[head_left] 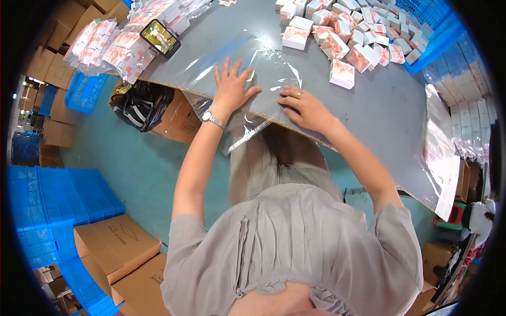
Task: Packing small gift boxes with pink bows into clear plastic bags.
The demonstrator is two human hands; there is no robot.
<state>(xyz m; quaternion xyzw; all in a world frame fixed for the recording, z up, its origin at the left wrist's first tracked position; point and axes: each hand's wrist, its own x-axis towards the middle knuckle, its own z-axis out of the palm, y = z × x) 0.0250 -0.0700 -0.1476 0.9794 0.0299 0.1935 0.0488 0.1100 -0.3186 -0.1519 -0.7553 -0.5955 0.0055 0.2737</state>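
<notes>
A clear plastic sheet or bag (271,71) lies on the grey tabletop (379,121), and its near end hangs over the table's front edge. My left hand (232,89) rests flat on the plastic with its fingers spread; a watch is on that wrist. My right hand (307,109) lies at the plastic's right side, its fingers loosely bent and nothing visible in them. Whether those fingertips press on the film or the bare table, I cannot tell. Beyond the right hand sits a small white gift box with a pink bow print (342,74).
Many similar small boxes (363,34) are heaped at the far right beside a blue crate (435,39). Plastic-wrapped packs (126,50) and a phone (159,38) occupy the far left. A black bag (142,108) sits below the table; cartons (118,245) and blue crates (63,205) stand at left.
</notes>
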